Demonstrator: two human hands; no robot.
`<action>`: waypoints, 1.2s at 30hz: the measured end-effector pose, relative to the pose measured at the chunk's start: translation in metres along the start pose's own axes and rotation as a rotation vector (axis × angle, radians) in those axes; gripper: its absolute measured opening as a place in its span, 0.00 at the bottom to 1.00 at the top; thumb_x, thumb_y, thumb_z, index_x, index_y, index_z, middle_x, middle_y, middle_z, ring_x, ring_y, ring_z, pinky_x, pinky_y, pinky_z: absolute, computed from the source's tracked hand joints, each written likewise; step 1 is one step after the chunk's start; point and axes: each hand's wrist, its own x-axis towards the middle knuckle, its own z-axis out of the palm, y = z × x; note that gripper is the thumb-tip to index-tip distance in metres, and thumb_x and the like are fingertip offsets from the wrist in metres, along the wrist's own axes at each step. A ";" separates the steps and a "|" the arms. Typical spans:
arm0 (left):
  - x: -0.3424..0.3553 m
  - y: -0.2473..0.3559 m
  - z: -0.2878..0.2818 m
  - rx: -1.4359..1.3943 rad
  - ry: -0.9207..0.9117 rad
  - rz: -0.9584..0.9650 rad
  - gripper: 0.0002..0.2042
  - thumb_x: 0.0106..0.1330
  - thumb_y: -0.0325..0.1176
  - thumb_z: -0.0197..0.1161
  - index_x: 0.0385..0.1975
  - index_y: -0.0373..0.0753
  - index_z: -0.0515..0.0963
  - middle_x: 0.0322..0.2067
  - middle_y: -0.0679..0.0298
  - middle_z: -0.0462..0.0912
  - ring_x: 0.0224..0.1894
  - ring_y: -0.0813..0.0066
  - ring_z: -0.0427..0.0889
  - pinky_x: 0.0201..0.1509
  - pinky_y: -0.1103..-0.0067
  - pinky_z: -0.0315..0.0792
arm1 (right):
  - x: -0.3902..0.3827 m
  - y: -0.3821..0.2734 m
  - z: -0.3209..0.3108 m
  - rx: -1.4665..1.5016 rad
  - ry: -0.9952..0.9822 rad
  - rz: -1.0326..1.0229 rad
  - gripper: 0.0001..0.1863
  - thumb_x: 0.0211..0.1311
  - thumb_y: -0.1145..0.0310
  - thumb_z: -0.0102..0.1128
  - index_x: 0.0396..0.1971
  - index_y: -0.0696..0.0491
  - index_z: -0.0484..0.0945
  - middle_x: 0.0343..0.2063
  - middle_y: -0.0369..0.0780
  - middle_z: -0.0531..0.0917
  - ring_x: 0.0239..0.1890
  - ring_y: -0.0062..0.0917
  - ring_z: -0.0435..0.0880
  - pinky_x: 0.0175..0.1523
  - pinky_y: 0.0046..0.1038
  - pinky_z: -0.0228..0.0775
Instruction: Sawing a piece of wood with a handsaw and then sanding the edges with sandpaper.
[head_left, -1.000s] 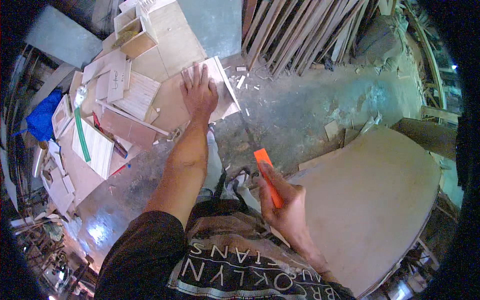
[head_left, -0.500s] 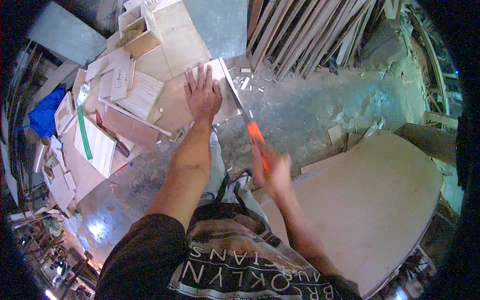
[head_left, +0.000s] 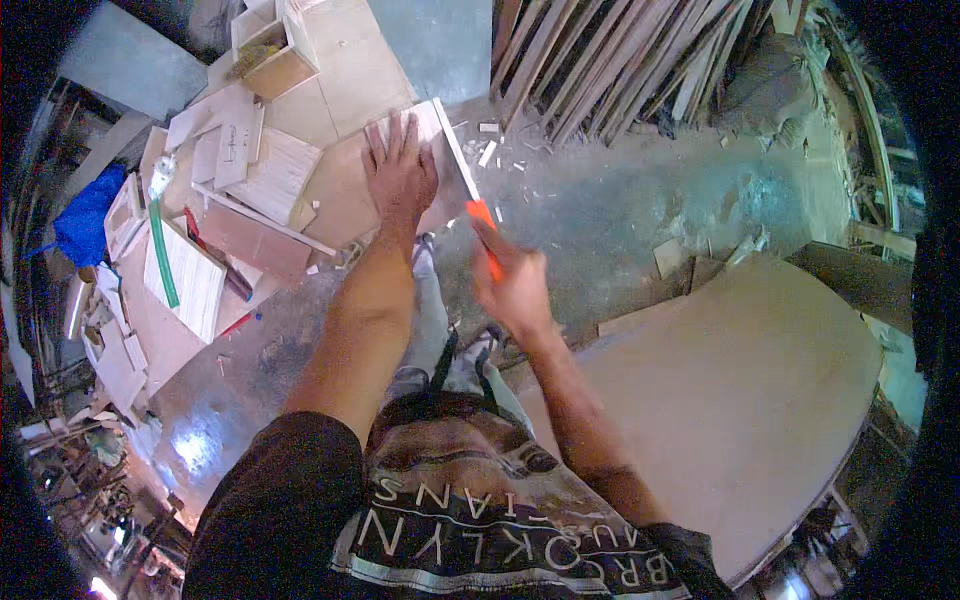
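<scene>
My left hand (head_left: pixel 402 185) lies flat, fingers spread, on a pale wooden board (head_left: pixel 430 125) at the edge of the work surface. My right hand (head_left: pixel 515 285) is closed around the orange handle (head_left: pixel 478 212) of a hand tool. The handle's front end is at the board's right edge, near its lower corner. A long thin blade showed ahead of the handle earlier; now it is hard to make out along that edge, and I cannot tell its exact kind.
Left of the board lie loose wood pieces (head_left: pixel 290 180), a green strip (head_left: pixel 163 255), a blue cloth-like bundle (head_left: pixel 80 225) and an open wooden box (head_left: pixel 275 70). Timber strips (head_left: pixel 610 70) lean at the back. A large curved panel (head_left: pixel 720 400) sits at right. Offcuts (head_left: pixel 487 153) litter the floor.
My right hand has pushed the orange-handled tool forward and left along the board's edge. My left hand stays pressed on the board. The whole view has shifted slightly.
</scene>
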 end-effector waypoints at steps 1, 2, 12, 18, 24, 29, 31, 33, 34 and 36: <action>0.000 -0.004 -0.002 0.008 -0.041 -0.034 0.27 0.70 0.45 0.48 0.70 0.51 0.64 0.74 0.63 0.53 0.75 0.47 0.47 0.73 0.49 0.46 | -0.004 0.002 0.005 0.007 0.003 0.004 0.14 0.62 0.72 0.60 0.48 0.58 0.82 0.22 0.51 0.81 0.20 0.34 0.85 0.27 0.28 0.73; -0.001 -0.005 -0.002 0.012 -0.084 -0.067 0.27 0.70 0.45 0.47 0.70 0.52 0.63 0.75 0.65 0.51 0.76 0.50 0.45 0.75 0.52 0.42 | -0.011 0.004 0.007 0.026 0.033 0.018 0.14 0.63 0.71 0.60 0.48 0.58 0.82 0.22 0.52 0.81 0.20 0.35 0.84 0.27 0.28 0.73; 0.014 0.000 -0.008 0.046 -0.066 -0.070 0.27 0.70 0.46 0.48 0.70 0.53 0.62 0.74 0.66 0.53 0.75 0.51 0.48 0.75 0.53 0.45 | -0.021 0.024 0.014 -0.026 0.029 -0.037 0.14 0.62 0.73 0.60 0.47 0.61 0.82 0.24 0.50 0.85 0.24 0.21 0.85 0.29 0.26 0.74; 0.020 -0.043 -0.006 0.134 -0.023 -0.120 0.28 0.70 0.47 0.48 0.71 0.53 0.62 0.74 0.67 0.53 0.75 0.52 0.49 0.75 0.54 0.44 | -0.065 -0.051 -0.034 0.110 0.020 0.046 0.16 0.62 0.75 0.60 0.49 0.62 0.80 0.33 0.52 0.87 0.30 0.30 0.89 0.36 0.27 0.77; 0.006 -0.026 -0.015 0.077 -0.040 -0.101 0.26 0.70 0.46 0.48 0.69 0.53 0.65 0.74 0.66 0.54 0.75 0.52 0.50 0.74 0.54 0.46 | -0.025 -0.008 -0.001 0.083 0.058 0.025 0.18 0.58 0.73 0.61 0.50 0.56 0.81 0.21 0.49 0.83 0.19 0.36 0.84 0.29 0.34 0.77; 0.007 -0.013 0.001 0.061 -0.022 -0.077 0.26 0.69 0.45 0.49 0.68 0.52 0.66 0.73 0.65 0.55 0.75 0.51 0.51 0.73 0.52 0.49 | -0.007 -0.015 0.001 -0.017 -0.004 0.101 0.16 0.61 0.71 0.60 0.48 0.58 0.81 0.28 0.55 0.83 0.28 0.41 0.86 0.32 0.35 0.77; 0.020 -0.045 -0.009 0.111 0.016 -0.101 0.26 0.69 0.45 0.49 0.69 0.52 0.66 0.73 0.65 0.55 0.75 0.50 0.51 0.73 0.52 0.49 | -0.033 -0.076 -0.052 0.035 -0.106 0.175 0.14 0.62 0.71 0.59 0.46 0.60 0.82 0.32 0.55 0.84 0.32 0.40 0.89 0.34 0.32 0.77; 0.006 -0.039 -0.021 0.111 0.013 -0.084 0.26 0.69 0.46 0.49 0.69 0.52 0.65 0.73 0.65 0.55 0.75 0.50 0.51 0.73 0.52 0.49 | -0.058 -0.103 -0.079 0.045 -0.158 0.212 0.14 0.62 0.71 0.59 0.46 0.61 0.82 0.31 0.55 0.85 0.30 0.39 0.89 0.34 0.33 0.77; 0.006 -0.035 -0.018 0.101 0.002 -0.093 0.26 0.69 0.46 0.49 0.69 0.52 0.66 0.73 0.65 0.55 0.75 0.50 0.50 0.73 0.52 0.49 | -0.060 -0.101 -0.077 0.017 -0.114 0.146 0.14 0.62 0.72 0.59 0.46 0.62 0.82 0.30 0.55 0.85 0.28 0.37 0.89 0.33 0.33 0.77; 0.007 -0.033 -0.013 0.075 -0.023 -0.119 0.26 0.69 0.46 0.49 0.68 0.52 0.66 0.73 0.65 0.56 0.75 0.50 0.50 0.72 0.52 0.50 | -0.031 -0.083 -0.051 -0.020 -0.132 0.169 0.15 0.62 0.71 0.59 0.46 0.60 0.82 0.28 0.54 0.84 0.27 0.38 0.88 0.32 0.32 0.77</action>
